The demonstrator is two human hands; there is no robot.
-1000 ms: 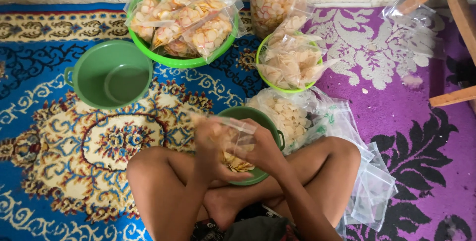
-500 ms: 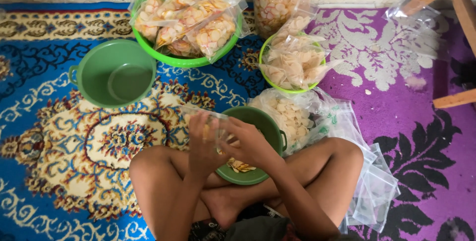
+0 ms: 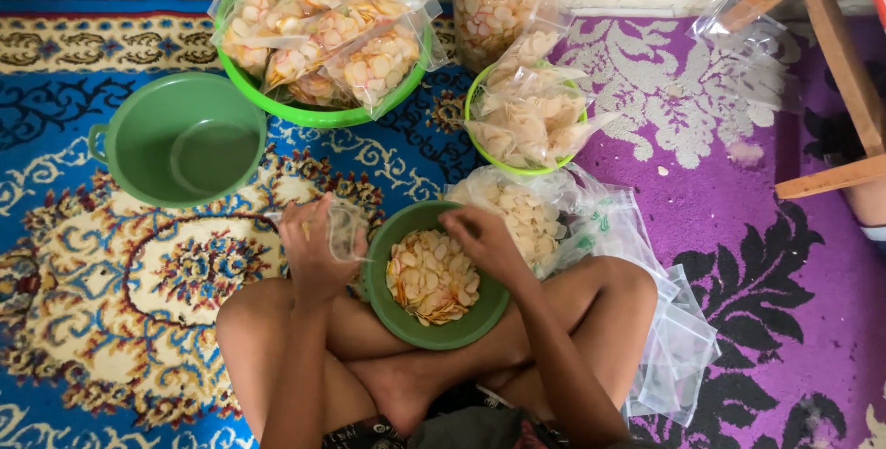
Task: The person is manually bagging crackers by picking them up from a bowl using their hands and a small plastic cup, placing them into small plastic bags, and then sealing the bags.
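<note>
I sit cross-legged on a patterned carpet with a dark green bowl (image 3: pixel 397 315) of pale crackers (image 3: pixel 432 275) resting against my legs. My left hand (image 3: pixel 314 251) grips a small clear plastic bag (image 3: pixel 343 227) just left of the bowl's rim. My right hand (image 3: pixel 482 239) reaches over the bowl's upper right edge, fingers curled down toward the crackers; whether it holds any is not visible.
An empty green pot (image 3: pixel 185 140) stands at the left. A bright green basin (image 3: pixel 318 117) of filled cracker bags and a smaller green bowl (image 3: pixel 480 149) of bags sit behind. Loose empty plastic bags (image 3: pixel 678 352) lie at my right knee. Wooden furniture legs (image 3: pixel 835 61) stand at right.
My hands have parted: the left drew the small bag to the left of the bowl, and the right moved to the bowl's right edge, uncovering the crackers.
</note>
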